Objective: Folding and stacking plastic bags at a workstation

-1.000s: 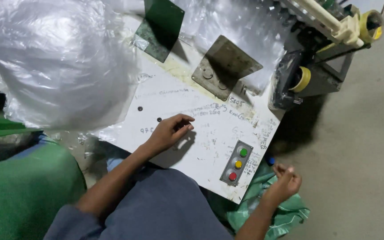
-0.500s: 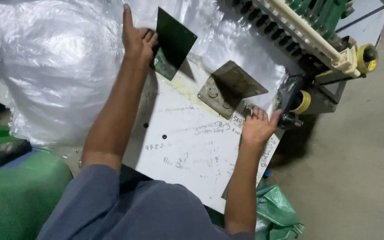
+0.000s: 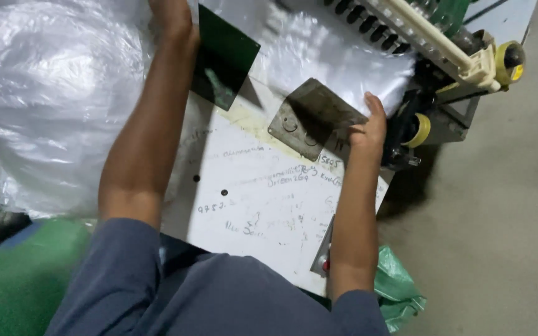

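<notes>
Both hands reach across a white work table toward a heap of clear plastic film.

The left hand [image 3: 170,18], partly out of frame, lies on the plastic film [image 3: 45,93] beside a green plate [image 3: 224,56]; its grip cannot be told. The right hand [image 3: 368,124], fingers extended, presses the film's edge by a grey metal bracket [image 3: 312,118]. The film looks gathered but not yet drawn clear of the table [image 3: 263,205].

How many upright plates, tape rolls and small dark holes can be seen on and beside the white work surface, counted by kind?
Upright plates: 2, green plate, grey metal plate
Yellow tape rolls: 2
Small dark holes in the white surface: 2
Total: 6
</notes>
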